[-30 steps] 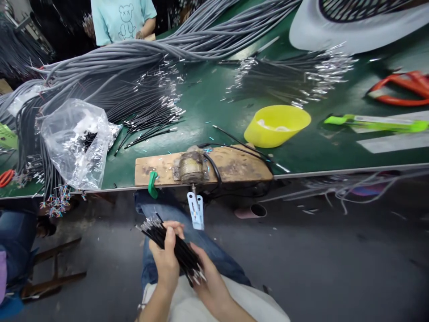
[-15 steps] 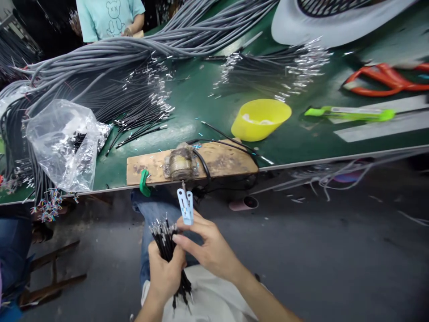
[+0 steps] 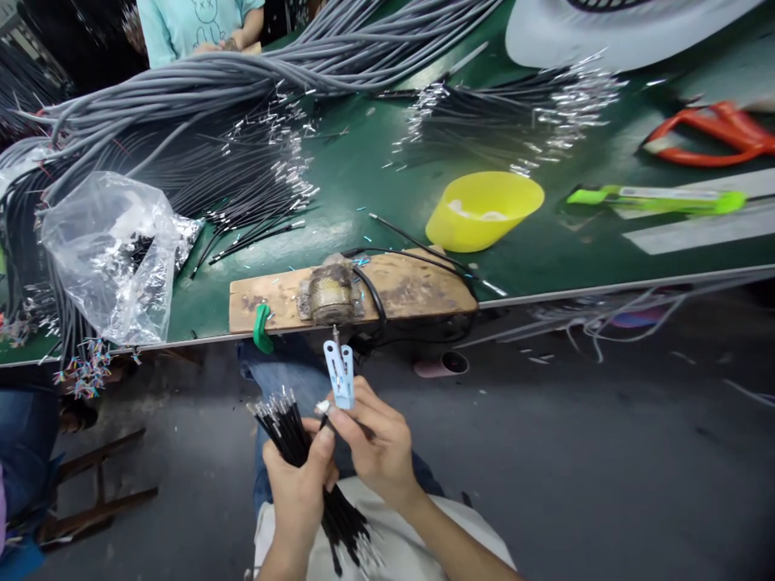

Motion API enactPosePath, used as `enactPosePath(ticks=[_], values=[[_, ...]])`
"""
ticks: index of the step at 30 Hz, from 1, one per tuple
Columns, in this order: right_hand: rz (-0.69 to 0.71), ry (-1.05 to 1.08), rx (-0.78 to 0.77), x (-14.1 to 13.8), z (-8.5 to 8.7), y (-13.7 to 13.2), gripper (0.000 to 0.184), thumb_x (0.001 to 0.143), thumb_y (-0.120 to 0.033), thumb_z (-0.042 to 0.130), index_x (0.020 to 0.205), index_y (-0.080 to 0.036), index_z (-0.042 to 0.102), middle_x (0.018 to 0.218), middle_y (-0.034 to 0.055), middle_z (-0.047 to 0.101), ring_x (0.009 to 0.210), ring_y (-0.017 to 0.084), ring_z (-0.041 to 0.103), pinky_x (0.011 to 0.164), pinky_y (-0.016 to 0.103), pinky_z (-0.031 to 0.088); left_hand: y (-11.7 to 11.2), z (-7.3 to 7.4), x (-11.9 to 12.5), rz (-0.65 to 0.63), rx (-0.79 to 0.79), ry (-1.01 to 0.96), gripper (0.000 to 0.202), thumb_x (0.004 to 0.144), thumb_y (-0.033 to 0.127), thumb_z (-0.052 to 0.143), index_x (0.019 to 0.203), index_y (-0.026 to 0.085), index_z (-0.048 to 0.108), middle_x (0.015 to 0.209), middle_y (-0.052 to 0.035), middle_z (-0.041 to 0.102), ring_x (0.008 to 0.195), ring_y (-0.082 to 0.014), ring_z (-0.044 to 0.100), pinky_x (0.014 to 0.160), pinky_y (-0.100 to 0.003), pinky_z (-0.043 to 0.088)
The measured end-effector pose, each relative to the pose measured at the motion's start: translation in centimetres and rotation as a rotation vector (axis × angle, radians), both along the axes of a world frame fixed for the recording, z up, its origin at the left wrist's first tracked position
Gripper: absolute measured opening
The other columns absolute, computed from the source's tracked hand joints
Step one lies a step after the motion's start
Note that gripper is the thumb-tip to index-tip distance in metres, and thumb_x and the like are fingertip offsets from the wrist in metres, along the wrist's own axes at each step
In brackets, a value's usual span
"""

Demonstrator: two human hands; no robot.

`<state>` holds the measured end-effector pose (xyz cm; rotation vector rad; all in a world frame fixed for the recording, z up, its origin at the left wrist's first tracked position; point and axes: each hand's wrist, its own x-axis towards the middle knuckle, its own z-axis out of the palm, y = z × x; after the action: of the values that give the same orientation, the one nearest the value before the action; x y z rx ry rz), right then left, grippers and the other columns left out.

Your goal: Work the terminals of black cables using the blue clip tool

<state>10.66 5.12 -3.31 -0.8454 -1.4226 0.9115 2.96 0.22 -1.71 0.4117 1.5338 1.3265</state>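
My left hand (image 3: 299, 484) is closed around a bundle of short black cables (image 3: 284, 432) with silvery ends, which fan out above the fist and hang below it. Between thumb and fingertips, my right hand (image 3: 379, 440) pinches one black cable, its whitish tip (image 3: 324, 407) standing apart from the bundle. Just above these fingers a light blue clothespin (image 3: 339, 375) hangs on the shaft of a small motor (image 3: 332, 292). That motor is fixed to a wooden board (image 3: 417, 290) at the table edge, with a green clamp (image 3: 262, 329) on its left.
Grey cables (image 3: 199, 85) and black cables cover the green table's (image 3: 345, 194) left and back. A plastic bag (image 3: 102, 266), a yellow cup (image 3: 484, 210), a green cutter (image 3: 659, 198) and orange-handled scissors (image 3: 714, 137) lie around. A person in a turquoise shirt (image 3: 175, 32) is across the table.
My left hand's bundle has tilted and spread to the left. One cable's tip now stands apart in my right fingers, just below the clothespin. The view has shifted slightly.
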Motion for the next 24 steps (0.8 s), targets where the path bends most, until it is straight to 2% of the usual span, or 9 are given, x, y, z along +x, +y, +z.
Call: enactPosePath(ticks=[3, 6, 8, 11, 14, 17, 20, 22, 24], values=[[0.177, 0.199, -0.244, 0.1, -0.8, 0.3, 0.025, 0.082, -0.019, 0.051, 0.058, -0.018, 0.057, 0.059, 0.0003, 0.053, 0.057, 0.013, 0.048, 0.054, 0.027, 0.039, -0.2, -0.7, -0.4, -0.055, -0.018, -0.122, 0.042, 0.052, 0.056, 0.074, 0.061, 0.020, 0.053, 0.034, 0.0094, 0.033, 0.027, -0.0049, 0.025, 0.027, -0.021, 0.023], [0.317, 0.325, -0.416, 0.6, -1.0, 0.7, 0.027, 0.083, -0.031, 0.052, 0.061, -0.018, 0.061, 0.060, 0.0005, 0.054, 0.055, 0.013, 0.047, 0.052, 0.026, 0.039, -0.4, -1.0, -0.7, -0.114, -0.023, -0.175, 0.042, 0.055, 0.055, 0.073, 0.060, 0.019, 0.054, 0.035, 0.0086, 0.034, 0.028, -0.0036, 0.025, 0.027, -0.019, 0.024], [0.348, 0.320, -0.426, 1.1, -0.6, 1.0, 0.024, 0.081, -0.035, 0.055, 0.067, -0.018, 0.064, 0.065, 0.0016, 0.057, 0.058, 0.014, 0.050, 0.054, 0.026, 0.040, -0.5, -0.9, -0.9, -0.131, -0.018, -0.166, 0.039, 0.060, 0.051, 0.073, 0.061, 0.016, 0.056, 0.036, 0.0086, 0.034, 0.029, -0.0024, 0.025, 0.029, -0.017, 0.025], [0.370, 0.234, -0.391, 1.8, 0.4, 1.3, 0.012, 0.078, -0.030, 0.061, 0.075, -0.019, 0.065, 0.075, 0.0035, 0.060, 0.067, 0.015, 0.054, 0.059, 0.026, 0.042, -0.6, -0.7, -1.1, -0.136, -0.018, -0.153, 0.037, 0.062, 0.049, 0.072, 0.064, 0.016, 0.055, 0.038, 0.0084, 0.036, 0.029, -0.0016, 0.025, 0.029, -0.017, 0.024], [0.357, 0.178, -0.395, 1.8, 1.0, 1.0, 0.014, 0.079, -0.026, 0.058, 0.068, -0.018, 0.061, 0.068, 0.0026, 0.056, 0.063, 0.015, 0.053, 0.057, 0.025, 0.043, -0.6, -0.7, -1.2, -0.141, 0.003, -0.120, 0.035, 0.062, 0.047, 0.073, 0.062, 0.017, 0.055, 0.037, 0.0076, 0.038, 0.029, -0.0026, 0.028, 0.030, -0.017, 0.025], [0.184, 0.087, -0.276, 1.3, 0.9, 0.4, 0.020, 0.081, -0.022, 0.053, 0.062, -0.018, 0.054, 0.063, 0.0014, 0.051, 0.059, 0.014, 0.048, 0.054, 0.027, 0.041, -0.4, -0.7, -1.1, -0.122, 0.010, -0.081, 0.035, 0.057, 0.044, 0.077, 0.058, 0.017, 0.054, 0.038, 0.0057, 0.042, 0.031, -0.0045, 0.033, 0.032, -0.019, 0.027], [-0.043, -0.043, 0.031, 1.0, 0.6, -0.1, 0.015, 0.079, -0.009, 0.049, 0.070, -0.020, 0.055, 0.066, 0.0025, 0.053, 0.063, 0.017, 0.048, 0.057, 0.030, 0.041, -0.3, -0.6, -0.9, -0.113, -0.013, -0.091, 0.040, 0.053, 0.050, 0.077, 0.058, 0.018, 0.053, 0.037, 0.0072, 0.037, 0.030, -0.0046, 0.030, 0.031, -0.020, 0.025], [-0.094, -0.083, 0.208, 1.0, 0.3, -0.3, 0.019, 0.077, -0.004, 0.048, 0.079, -0.021, 0.057, 0.069, 0.0034, 0.056, 0.066, 0.018, 0.049, 0.059, 0.032, 0.042, -0.3, -0.3, -0.8, -0.122, -0.018, -0.109, 0.042, 0.058, 0.054, 0.072, 0.061, 0.018, 0.052, 0.038, 0.0085, 0.034, 0.030, -0.0033, 0.026, 0.032, -0.019, 0.022], [-0.047, -0.065, 0.214, 1.2, 0.1, -0.2, 0.019, 0.078, -0.005, 0.048, 0.082, -0.022, 0.058, 0.072, 0.0043, 0.057, 0.068, 0.019, 0.051, 0.061, 0.033, 0.043, -0.3, 0.0, -0.9, -0.126, -0.016, -0.121, 0.042, 0.062, 0.055, 0.069, 0.064, 0.018, 0.051, 0.041, 0.0092, 0.033, 0.031, -0.0024, 0.024, 0.033, -0.018, 0.020]])
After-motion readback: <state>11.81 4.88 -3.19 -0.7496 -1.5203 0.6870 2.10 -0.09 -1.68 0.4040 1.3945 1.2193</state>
